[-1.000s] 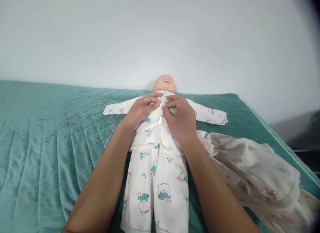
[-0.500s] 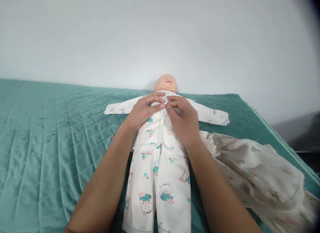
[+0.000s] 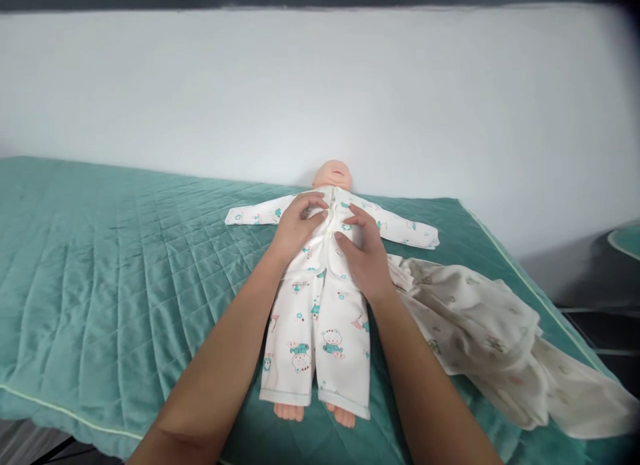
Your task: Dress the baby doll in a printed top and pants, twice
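Observation:
A baby doll (image 3: 334, 176) lies on its back, arms spread wide, its bare feet poking out of the trouser legs. It wears a white printed jacket (image 3: 305, 252) and matching trousers (image 3: 333, 345). Down the jacket's front a button (image 3: 329, 235) shows. My left hand (image 3: 299, 225) rests on the left side of the doll's chest, fingers apart and curved. On the other side of the front opening, my right hand (image 3: 367, 252) has its thumb and fingers spread over the cloth. Neither hand grips anything visible.
The doll lies on a green quilted cover (image 3: 150, 272) against a white wall (image 3: 280, 92). A crumpled pale printed cloth (image 3: 480, 318) lies to the right of the doll. The cover's piped edge runs along the right side.
My hands were pinching the jacket front together at the chest; now their fingers have let go and moved apart. The view has shifted, bringing the doll's feet into sight.

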Tool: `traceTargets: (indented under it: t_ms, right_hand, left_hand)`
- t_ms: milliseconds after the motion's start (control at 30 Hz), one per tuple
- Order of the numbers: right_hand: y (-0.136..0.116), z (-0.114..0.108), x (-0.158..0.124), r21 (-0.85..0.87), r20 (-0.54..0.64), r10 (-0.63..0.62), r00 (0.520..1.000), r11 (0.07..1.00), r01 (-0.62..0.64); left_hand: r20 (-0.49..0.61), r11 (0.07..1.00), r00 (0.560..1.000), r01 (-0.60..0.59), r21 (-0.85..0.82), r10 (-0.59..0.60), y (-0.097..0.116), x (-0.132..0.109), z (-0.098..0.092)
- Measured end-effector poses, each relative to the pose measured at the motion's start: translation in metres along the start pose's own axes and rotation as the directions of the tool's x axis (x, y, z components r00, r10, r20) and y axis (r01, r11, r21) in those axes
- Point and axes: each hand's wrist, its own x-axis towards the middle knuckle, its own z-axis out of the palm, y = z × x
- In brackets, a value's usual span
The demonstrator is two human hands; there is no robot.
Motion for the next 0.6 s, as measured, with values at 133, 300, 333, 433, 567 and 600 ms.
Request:
traceTargets:
  t_ms: [133, 300, 333, 433, 567, 600]
  right_hand:
    - [0.001, -0.002, -0.004, -0.03, 0.057, -0.023, 0.998, 0.999, 0.025]
    - [0.0, -0.003, -0.001, -0.033, 0.095, 0.014, 0.995, 0.999, -0.011]
    - [-0.001, -0.003, 0.0, -0.029, 0.097, 0.03, 0.995, 0.999, -0.027]
    - [-0.003, -0.004, 0.003, -0.014, 0.104, 0.047, 0.993, 0.999, -0.046]
    - [-0.005, -0.007, 0.006, -0.007, 0.131, 0.035, 0.991, 0.999, -0.034]
    - [-0.005, -0.007, 0.007, -0.005, 0.14, 0.033, 0.99, 0.999, -0.032]
  left_hand:
    - [0.019, 1.0, 1.0, -0.008, 0.024, 0.007, 0.004, -0.018, -0.006]
    - [0.115, 0.992, 0.992, 0.038, 0.12, -0.052, 0.012, -0.029, -0.012]
    - [0.129, 0.99, 0.99, 0.045, 0.137, -0.063, 0.014, -0.029, -0.013]
    - [0.159, 0.986, 0.981, 0.087, 0.142, -0.11, 0.019, -0.029, -0.014]
    - [0.183, 0.984, 0.972, 0.13, 0.119, -0.15, 0.023, -0.029, -0.015]
    - [0.187, 0.985, 0.971, 0.131, 0.114, -0.151, 0.023, -0.029, -0.016]
